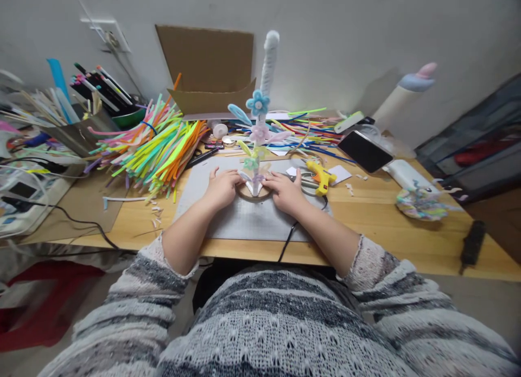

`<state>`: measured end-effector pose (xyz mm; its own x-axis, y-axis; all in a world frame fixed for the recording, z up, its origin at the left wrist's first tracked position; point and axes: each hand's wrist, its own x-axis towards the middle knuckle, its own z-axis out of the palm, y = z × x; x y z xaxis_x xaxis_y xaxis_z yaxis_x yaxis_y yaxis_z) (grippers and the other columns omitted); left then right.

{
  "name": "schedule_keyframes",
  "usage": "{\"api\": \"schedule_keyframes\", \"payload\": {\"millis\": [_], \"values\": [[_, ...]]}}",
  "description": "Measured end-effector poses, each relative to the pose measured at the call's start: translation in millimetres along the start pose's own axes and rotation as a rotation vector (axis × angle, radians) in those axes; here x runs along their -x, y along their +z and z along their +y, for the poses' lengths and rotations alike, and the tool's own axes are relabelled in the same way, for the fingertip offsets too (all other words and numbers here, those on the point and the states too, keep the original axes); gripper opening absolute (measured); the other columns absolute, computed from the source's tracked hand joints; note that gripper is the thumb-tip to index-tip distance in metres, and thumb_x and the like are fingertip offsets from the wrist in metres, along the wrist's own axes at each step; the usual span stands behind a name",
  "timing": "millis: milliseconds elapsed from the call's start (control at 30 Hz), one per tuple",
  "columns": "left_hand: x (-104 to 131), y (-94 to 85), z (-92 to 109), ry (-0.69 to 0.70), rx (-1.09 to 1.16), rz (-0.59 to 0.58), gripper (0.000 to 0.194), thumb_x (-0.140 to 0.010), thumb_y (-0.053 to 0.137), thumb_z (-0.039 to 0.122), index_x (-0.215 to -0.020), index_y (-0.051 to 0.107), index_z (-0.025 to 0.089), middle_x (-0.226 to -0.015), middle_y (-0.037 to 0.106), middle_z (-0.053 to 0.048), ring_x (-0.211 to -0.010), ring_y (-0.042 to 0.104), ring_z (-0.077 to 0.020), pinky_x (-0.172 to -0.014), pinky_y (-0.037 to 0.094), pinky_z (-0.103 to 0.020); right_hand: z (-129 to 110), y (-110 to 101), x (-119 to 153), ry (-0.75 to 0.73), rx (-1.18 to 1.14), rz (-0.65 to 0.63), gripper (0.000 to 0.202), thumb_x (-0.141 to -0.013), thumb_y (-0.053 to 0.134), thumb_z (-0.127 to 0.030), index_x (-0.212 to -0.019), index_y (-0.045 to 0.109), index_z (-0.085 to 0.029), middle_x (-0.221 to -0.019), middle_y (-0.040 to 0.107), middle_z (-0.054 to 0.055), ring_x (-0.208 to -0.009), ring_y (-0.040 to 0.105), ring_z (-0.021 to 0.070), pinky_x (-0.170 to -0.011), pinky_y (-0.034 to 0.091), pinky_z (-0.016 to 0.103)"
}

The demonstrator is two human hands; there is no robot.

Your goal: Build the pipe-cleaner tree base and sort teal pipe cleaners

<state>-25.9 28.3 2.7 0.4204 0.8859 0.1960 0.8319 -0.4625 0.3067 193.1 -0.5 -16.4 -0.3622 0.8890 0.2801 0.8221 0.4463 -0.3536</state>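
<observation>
A tall decoration of fuzzy pipe cleaners (260, 133) stands upright in front of me. Its white stem carries blue, pink, yellow, green and purple flowers and leaves, and its foot sits on a round dark-rimmed base (255, 198). My left hand (222, 188) is closed at the left of the foot, fingertips at the lowest petals, one outer finger raised. From the right, my right hand (288, 190) pinches the same low part, an outer finger also sticking up. The exact grip of the fingertips is too small to make out. Beneath lies a grey cutting mat (252, 225).
A yellow glue gun (321, 177) and scissors (303, 184) lie right of my right hand, a black cable running forward. Bundled pipe cleaners (158, 149) fill the left; loose ones lie behind. A phone (365, 151), a cardboard box (211, 97) and a power strip (30, 195) surround the mat.
</observation>
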Motion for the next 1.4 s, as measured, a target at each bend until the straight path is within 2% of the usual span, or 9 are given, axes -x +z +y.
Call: {"api": "schedule_keyframes", "payload": {"millis": [267,467,633,800,933,1133,1400], "values": [[9,4.6,5,0.043,-0.035,0.049,0.050,-0.076,0.038,0.005,-0.109,0.064,0.031,-0.122,0.062,-0.001,-0.126,0.044,-0.0199,-0.109,0.006,-0.052,1,1,3,-0.069,0.058,0.028,0.054,-0.075,0.041,-0.006,-0.120,0.058,-0.030,-0.131,0.056,0.003,-0.129,0.041,0.0264,-0.100,-0.010,0.069],[11,1.9,-2,0.070,-0.017,0.090,0.047,-0.081,0.037,0.009,-0.115,0.061,0.032,-0.126,0.059,0.000,-0.127,0.042,-0.0210,-0.105,0.015,-0.051,3,-5,4,-0.085,0.026,0.146,0.056,-0.077,0.039,-0.008,-0.128,0.052,-0.029,-0.133,0.054,0.003,-0.128,0.041,0.0243,-0.106,-0.008,0.063],[11,-0.4,-3,0.122,0.024,0.095,0.043,-0.083,0.037,0.010,-0.112,0.063,0.028,-0.122,0.062,-0.003,-0.123,0.046,-0.0192,-0.103,0.020,-0.045,1,-6,7,-0.133,0.033,0.094,0.051,-0.075,0.046,-0.012,-0.122,0.057,-0.028,-0.130,0.056,0.005,-0.126,0.043,0.0277,-0.105,-0.009,0.063],[11,-0.5,0,0.182,0.032,0.040,0.038,-0.083,0.039,0.012,-0.106,0.066,0.026,-0.112,0.066,-0.004,-0.113,0.051,-0.0205,-0.098,0.024,-0.043,0,-5,7,-0.170,0.003,0.050,0.047,-0.076,0.045,-0.013,-0.118,0.060,-0.028,-0.125,0.060,0.003,-0.127,0.042,0.0258,-0.105,-0.015,0.061],[12,-1.1,2,0.181,0.018,0.033,0.038,-0.082,0.039,0.011,-0.102,0.067,0.026,-0.106,0.068,-0.004,-0.106,0.054,-0.0209,-0.096,0.024,-0.044,0,-3,6,-0.166,-0.017,0.048,0.046,-0.076,0.045,-0.013,-0.116,0.060,-0.027,-0.124,0.061,0.003,-0.126,0.043,0.0255,-0.104,-0.015,0.063],[15,-2.2,9,0.170,-0.010,0.015,0.041,-0.081,0.038,0.008,-0.103,0.067,0.029,-0.108,0.067,-0.003,-0.107,0.054,-0.0198,-0.098,0.023,-0.044,0,-1,3,-0.140,-0.036,0.038,0.043,-0.074,0.044,-0.010,-0.108,0.064,-0.027,-0.119,0.063,0.005,-0.125,0.044,0.0260,-0.103,-0.012,0.065],[13,-4.6,17,0.173,-0.078,-0.010,0.044,-0.074,0.039,0.002,-0.092,0.067,0.030,-0.107,0.067,-0.001,-0.109,0.054,-0.0192,-0.107,0.012,-0.049,-1,1,-1,-0.136,-0.009,0.044,0.047,-0.072,0.041,-0.002,-0.101,0.065,-0.030,-0.111,0.066,0.002,-0.123,0.046,0.0244,-0.102,-0.011,0.066]]}}
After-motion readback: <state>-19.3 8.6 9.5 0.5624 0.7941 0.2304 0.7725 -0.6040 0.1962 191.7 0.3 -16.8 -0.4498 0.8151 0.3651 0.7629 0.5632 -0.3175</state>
